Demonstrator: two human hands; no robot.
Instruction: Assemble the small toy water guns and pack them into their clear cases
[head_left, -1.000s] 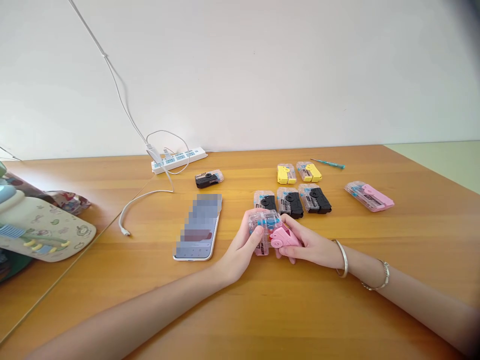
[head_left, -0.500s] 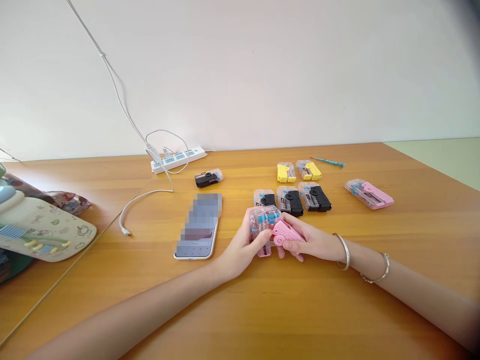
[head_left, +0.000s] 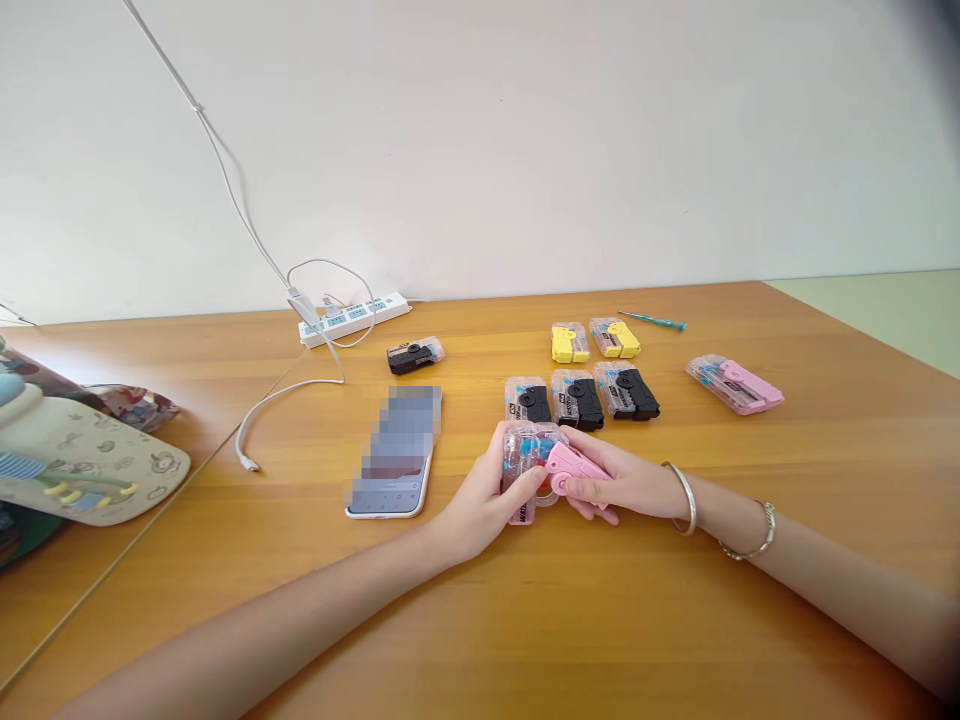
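Note:
My left hand (head_left: 480, 490) grips a small clear plastic toy body (head_left: 526, 450) with blue parts inside, resting low over the table. My right hand (head_left: 615, 485) pinches a pink plastic piece (head_left: 568, 467) against that clear body, and the two hands nearly meet there. Just beyond them stand several clear toys with black parts, the closest (head_left: 527, 400) a little above my left fingers. Part of the clear body is hidden behind my fingers.
A phone (head_left: 394, 452) with a pixelated screen lies left of my hands. Two yellow-and-clear toys (head_left: 589, 340), a clear-and-pink toy (head_left: 735, 385), a black toy (head_left: 415, 355), a teal screwdriver (head_left: 652, 320), a power strip (head_left: 352, 320) and a white cable (head_left: 289, 392) share the wooden table (head_left: 675, 560).
The pink piece has turned slightly against the clear body, and both hands have shifted a little with it. The view has tilted slightly; the toys on the table have not moved.

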